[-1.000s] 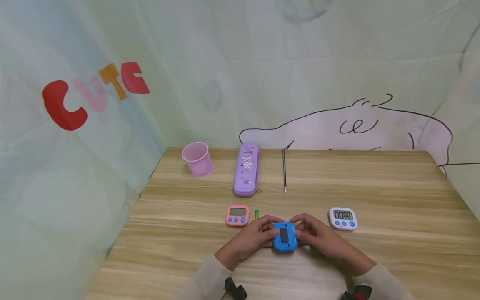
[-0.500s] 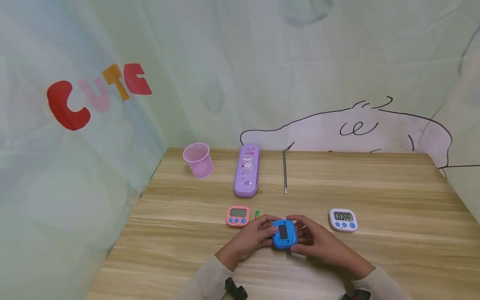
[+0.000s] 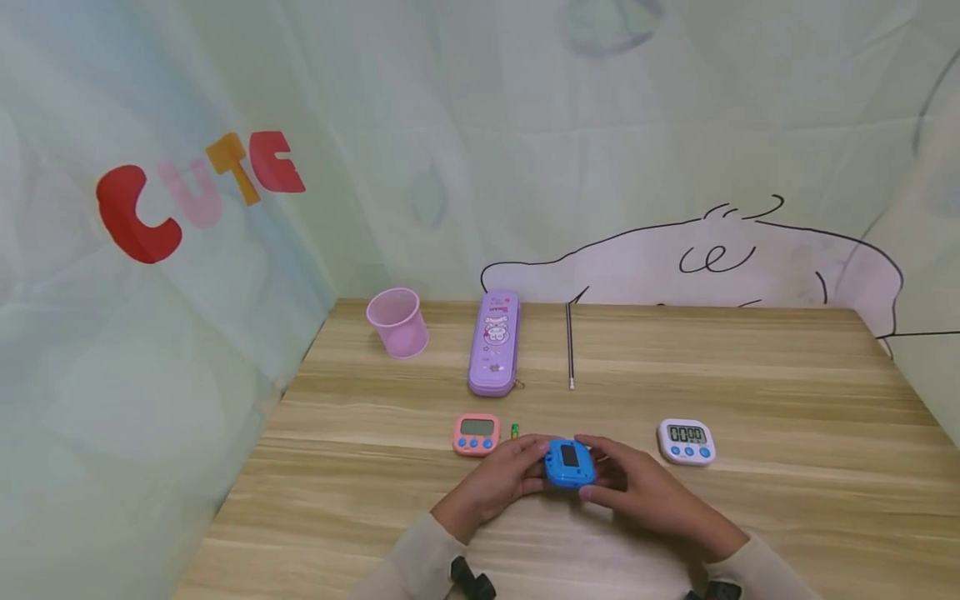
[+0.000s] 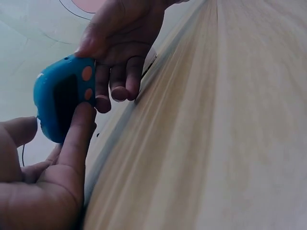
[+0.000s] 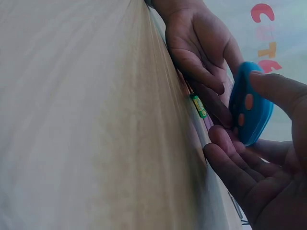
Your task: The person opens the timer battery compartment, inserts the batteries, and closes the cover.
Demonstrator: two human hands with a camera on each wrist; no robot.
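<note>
A blue timer (image 3: 570, 464) is held between both hands above the table. Its back, with a dark rectangle, faces up in the head view. In the left wrist view its underside shows a dark screen and orange buttons. My left hand (image 3: 501, 477) pinches its left side, one finger lying across the screen side. My right hand (image 3: 641, 487) holds the right side, its thumb at the near edge and index finger at the far edge. Just beyond the left hand lies a small green battery (image 3: 514, 431), beside a pink timer (image 3: 476, 434) with blue buttons.
On the wooden table (image 3: 337, 500), a white timer (image 3: 686, 442) reading zeros lies to the right. A pink cup (image 3: 401, 325), a purple pencil case (image 3: 494, 343) and a dark pencil (image 3: 570, 346) stand or lie toward the back. A printed curtain (image 3: 480, 167) encloses the far side.
The blue timer has tilted, its near side now more visible and its back foreshortened. My right thumb has moved from the timer's back to its near edge; the left thumb has shifted toward the far corner.
</note>
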